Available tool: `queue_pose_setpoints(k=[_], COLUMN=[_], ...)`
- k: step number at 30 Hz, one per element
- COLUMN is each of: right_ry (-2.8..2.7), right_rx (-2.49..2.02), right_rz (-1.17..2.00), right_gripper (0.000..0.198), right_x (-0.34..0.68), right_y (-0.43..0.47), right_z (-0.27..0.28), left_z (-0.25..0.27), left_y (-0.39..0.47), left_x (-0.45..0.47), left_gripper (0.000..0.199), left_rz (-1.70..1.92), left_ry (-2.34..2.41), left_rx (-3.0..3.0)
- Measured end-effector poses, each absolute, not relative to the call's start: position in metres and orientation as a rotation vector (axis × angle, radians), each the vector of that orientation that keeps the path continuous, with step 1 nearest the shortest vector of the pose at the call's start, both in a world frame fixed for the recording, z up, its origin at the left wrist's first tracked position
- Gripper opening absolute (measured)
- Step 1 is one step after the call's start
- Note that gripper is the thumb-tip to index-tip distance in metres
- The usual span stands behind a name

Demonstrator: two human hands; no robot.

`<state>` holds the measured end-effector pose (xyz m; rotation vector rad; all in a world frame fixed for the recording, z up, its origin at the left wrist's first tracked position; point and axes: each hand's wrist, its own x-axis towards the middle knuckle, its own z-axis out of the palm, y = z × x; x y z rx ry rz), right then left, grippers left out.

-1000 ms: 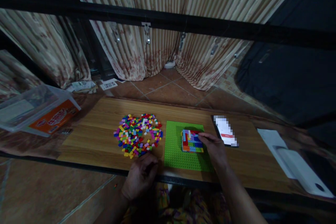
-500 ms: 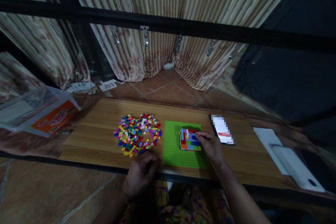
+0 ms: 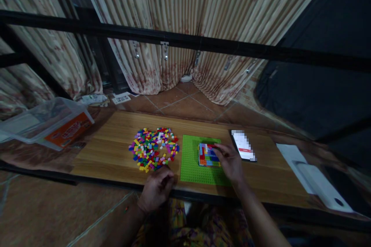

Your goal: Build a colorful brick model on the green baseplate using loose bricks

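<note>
My right hand (image 3: pixel 232 163) reaches over a green studded baseplate (image 3: pixel 189 170), thumb and fingers pinched at the upper right of a multicoloured block of toy bricks (image 3: pixel 206 157). Whatever sits between those fingertips is too small to make out. The block stands on the baseplate, its right part covered by the hand. Beside the baseplate's lower left corner, my left hand (image 3: pixel 157 189) rests at the table's front edge with its fingers curled closed; their contents are hidden. Just beyond it spreads a pile of loose toy bricks (image 3: pixel 150 148) in many colours.
A phone (image 3: pixel 243 146) with a lit screen lies right of the baseplate. A clear plastic box (image 3: pixel 49 119) with an orange label is at the left end of the wooden table (image 3: pixel 101 146). A white device (image 3: pixel 321 185) lies at the far right. A black bar (image 3: pixel 179 38) crosses beyond.
The view has shifted slightly. My right hand has moved a little over the brick block, its fingers now covering more of the block's right side. My left hand stays in place, closed.
</note>
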<state>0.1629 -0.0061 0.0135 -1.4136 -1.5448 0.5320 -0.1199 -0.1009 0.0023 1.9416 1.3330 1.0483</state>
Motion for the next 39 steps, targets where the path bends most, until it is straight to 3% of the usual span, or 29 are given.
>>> queue_pose_setpoints(k=[8, 39], right_ry=[-1.946, -2.082], right_rx=[-1.4, -1.278], right_rz=[0.275, -0.02], right_gripper=[0.033, 0.032], right_x=[0.157, 0.167], right_y=[0.002, -0.003], right_z=[0.021, 0.0], left_z=[0.004, 0.007], left_y=[-0.102, -0.103], left_x=[-0.118, -0.116], left_gripper=[0.01, 0.01], left_rz=[1.056, 1.045], left_ry=[1.349, 1.378], left_rx=[1.918, 1.954])
